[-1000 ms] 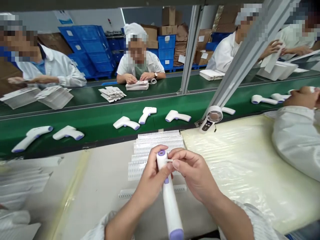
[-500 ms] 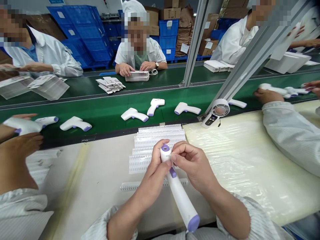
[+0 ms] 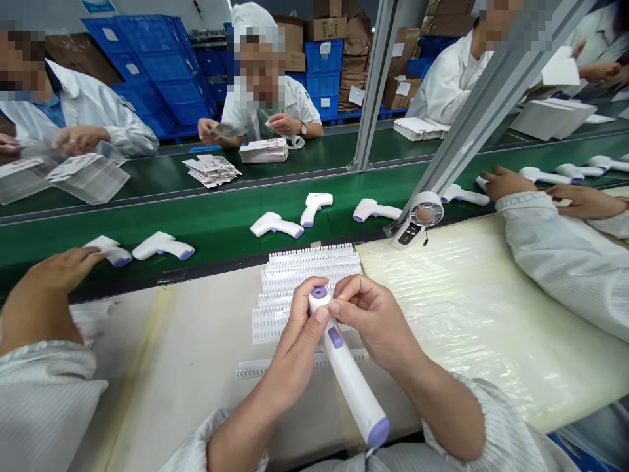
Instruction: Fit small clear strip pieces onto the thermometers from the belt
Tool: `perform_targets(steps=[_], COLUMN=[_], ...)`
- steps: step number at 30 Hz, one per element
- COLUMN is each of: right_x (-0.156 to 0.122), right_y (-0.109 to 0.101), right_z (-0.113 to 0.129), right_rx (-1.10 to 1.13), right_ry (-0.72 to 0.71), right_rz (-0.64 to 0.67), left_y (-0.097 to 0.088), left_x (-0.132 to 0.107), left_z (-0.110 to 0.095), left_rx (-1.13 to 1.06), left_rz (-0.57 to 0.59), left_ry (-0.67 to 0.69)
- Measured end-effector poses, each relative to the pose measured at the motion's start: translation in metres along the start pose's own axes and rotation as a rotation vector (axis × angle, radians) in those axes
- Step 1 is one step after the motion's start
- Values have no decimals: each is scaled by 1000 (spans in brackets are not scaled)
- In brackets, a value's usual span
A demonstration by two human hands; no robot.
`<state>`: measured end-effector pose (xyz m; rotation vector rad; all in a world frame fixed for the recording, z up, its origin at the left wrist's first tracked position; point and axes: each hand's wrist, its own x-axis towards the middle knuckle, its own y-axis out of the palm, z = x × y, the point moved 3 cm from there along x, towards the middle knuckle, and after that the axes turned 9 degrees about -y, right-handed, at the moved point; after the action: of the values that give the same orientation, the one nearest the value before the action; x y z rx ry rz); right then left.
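My left hand (image 3: pixel 297 351) is wrapped round the upper part of a white forehead thermometer (image 3: pixel 348 377) with purple ends, its head pointing away from me. My right hand (image 3: pixel 376 321) pinches at the side of the thermometer's head, fingers pressed together; what they pinch is too small to see. Behind my hands lie stacked white plastic strips (image 3: pixel 304 275) of small parts, and a single strip (image 3: pixel 255 370) lies nearer me on the workbench (image 3: pixel 196 367).
Several more thermometers (image 3: pixel 276 225) lie on the green conveyor belt (image 3: pixel 221 223). A co-worker's hand (image 3: pixel 59 269) reaches for one at the left; another's arm (image 3: pixel 550 246) lies at the right. A small fan (image 3: pixel 422 215) stands by a slanted metal post. Clear plastic sheet (image 3: pixel 491 314) covers the bench's right.
The thermometer's handle swung right and its head tipped toward my right hand. My right fingers closed in on the head. The belt carried thermometers rightward; the left co-worker's hand reached in.
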<state>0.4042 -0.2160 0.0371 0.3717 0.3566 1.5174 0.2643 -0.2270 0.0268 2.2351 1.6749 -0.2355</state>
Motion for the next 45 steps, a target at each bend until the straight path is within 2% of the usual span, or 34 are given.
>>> perform_targets(steps=[3,5,6,7,8,9,12,14,16,18,20,23,25,27,29,32,35,37,39,41,45], right_x=[6,21,34,50,68,89,157,195,221,236,244,251,255,255,251,238,222,215,212,215,220], right_y=[-1,-5,-8,-11,-14,-16,-21,-23,-24,-26,-30,-41,-49,-58,-63,-64,-52,-37,-22,-10,-2], right_z=[-7,-10,-11,-12,-12,-13,-22,-29,-38,-46,-52,-52,-45,-36,-26,-17,-18,-24,-29,-29,-5], right_rx=[110,-14,-121,-233,-344,-422,-631,-769,-879,-955,-998,-1007,-979,-942,-922,-958,-1071,-1168,-1265,-1353,-1464], right_ry=[166,203,185,153,117,94,71,67,67,66,64,65,60,35,-11,-90,-139,-168,-194,-206,-246], right_rz=[69,87,72,48,20,0,-53,-105,-157,-201,-236,-283,-301,-298,-285,-264,-194,-100,3,80,141], left_y=[-9,-17,-23,-32,-44,-59,-113,-145,-173,-196,-212,-226,-225,-213,-191,-146,-109,-94,-87,-89,-106], left_x=[-3,0,5,14,27,43,102,142,175,197,207,205,198,189,184,184,189,187,179,164,126], left_z=[0,-6,-12,-19,-28,-38,-72,-89,-95,-92,-85,-81,-85,-91,-97,-100,-98,-97,-96,-94,-93], left_rx=[-54,-105,-133,-159,-178,-181,-134,-113,-73,-7,78,221,306,366,394,372,315,282,255,226,157], left_rz=[148,272,292,263,178,38,-483,-660,-771,-838,-858,-844,-818,-766,-687,-574,-520,-489,-458,-434,-421], left_ry=[1,13,31,53,82,118,252,312,307,239,154,91,101,138,188,213,166,147,142,134,135])
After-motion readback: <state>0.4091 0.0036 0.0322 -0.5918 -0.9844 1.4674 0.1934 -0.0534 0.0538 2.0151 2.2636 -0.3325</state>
